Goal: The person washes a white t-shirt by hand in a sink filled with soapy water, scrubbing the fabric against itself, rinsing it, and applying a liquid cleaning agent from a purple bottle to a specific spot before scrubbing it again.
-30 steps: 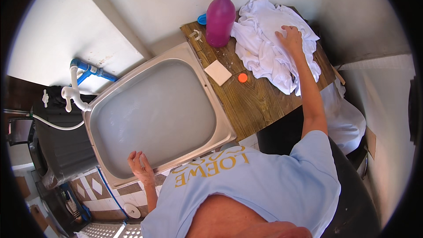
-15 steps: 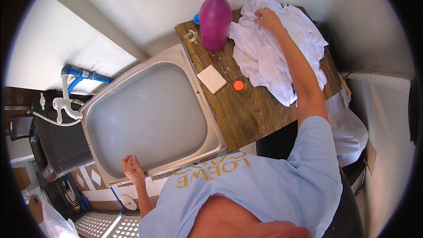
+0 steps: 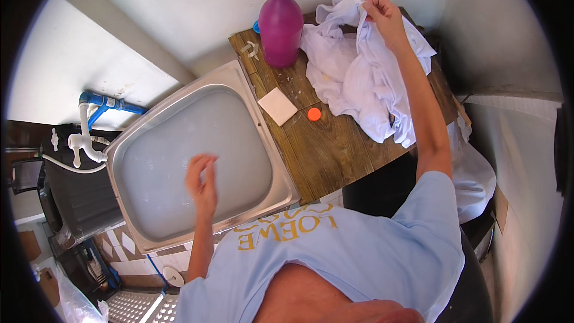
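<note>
A crumpled heap of white cloth [image 3: 344,72] lies on the wooden counter at the right. My right hand [image 3: 385,19] pinches a raised fold of it near the heap's far edge, fingers closed on the fabric. Over the sink [image 3: 234,73], which holds cloudy greyish water [image 3: 179,137], hangs my left hand [image 3: 202,182]. Motion blurs that hand a little; its fingers are loosely bent, the thumb stands apart, and nothing shows in its grasp.
On the wooden counter [image 3: 329,161] stand a purple bottle [image 3: 280,30], an orange cap [image 3: 314,114] and a pale square block [image 3: 277,106]. A blue lid [image 3: 257,27] sits behind the bottle. A white tap [image 3: 81,142] on blue pipe [image 3: 110,103] reaches the sink's left side.
My left hand has risen from the sink's near rim to over the water. My right hand has moved slightly up and right, lifting a fold and opening a gap in the heap.
</note>
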Available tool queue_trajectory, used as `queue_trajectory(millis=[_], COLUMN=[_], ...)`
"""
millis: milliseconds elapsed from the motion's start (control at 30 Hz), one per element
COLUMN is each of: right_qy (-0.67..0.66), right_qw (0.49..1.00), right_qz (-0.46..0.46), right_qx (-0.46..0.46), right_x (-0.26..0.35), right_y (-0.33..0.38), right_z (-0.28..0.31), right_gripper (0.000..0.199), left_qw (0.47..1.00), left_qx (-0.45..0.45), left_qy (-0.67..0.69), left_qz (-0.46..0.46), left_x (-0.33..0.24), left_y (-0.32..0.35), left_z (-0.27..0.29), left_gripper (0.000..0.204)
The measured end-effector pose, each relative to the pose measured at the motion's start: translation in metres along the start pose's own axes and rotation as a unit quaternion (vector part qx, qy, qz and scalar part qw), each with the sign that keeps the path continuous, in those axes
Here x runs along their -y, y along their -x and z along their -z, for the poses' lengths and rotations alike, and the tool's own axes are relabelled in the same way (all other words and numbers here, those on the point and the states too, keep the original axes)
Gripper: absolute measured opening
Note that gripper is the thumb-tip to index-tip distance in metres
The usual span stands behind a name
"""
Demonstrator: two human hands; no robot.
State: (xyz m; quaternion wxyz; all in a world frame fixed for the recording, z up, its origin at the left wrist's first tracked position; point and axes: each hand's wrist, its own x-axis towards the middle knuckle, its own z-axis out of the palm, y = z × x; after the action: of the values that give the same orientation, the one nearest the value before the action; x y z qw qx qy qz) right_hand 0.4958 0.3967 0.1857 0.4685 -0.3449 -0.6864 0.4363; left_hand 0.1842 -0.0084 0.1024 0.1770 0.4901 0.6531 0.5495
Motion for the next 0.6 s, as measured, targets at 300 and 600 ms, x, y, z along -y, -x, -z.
queue_trajectory(millis=[300,600], right_qy=[0.094,0.370], right_qw=[0.994,0.922], right_qz=[0.050,0.082], right_qx=[-0.011,-0.079], right_x=[-0.026,-0.055], right_y=[0.049,0.067], right_z=[-0.005,0.028], right_gripper=[0.015,0.027], left_qw=[0.784,0.806], left_qx=[0.222,0.154], left_qy=[0.519,0.474], left_qz=[0.259,0.320], left_x=[-0.080,-0.029], left_y=[-0.179,-0.181], left_z=[-0.296,-0.317], left_gripper=[0.030,0.013])
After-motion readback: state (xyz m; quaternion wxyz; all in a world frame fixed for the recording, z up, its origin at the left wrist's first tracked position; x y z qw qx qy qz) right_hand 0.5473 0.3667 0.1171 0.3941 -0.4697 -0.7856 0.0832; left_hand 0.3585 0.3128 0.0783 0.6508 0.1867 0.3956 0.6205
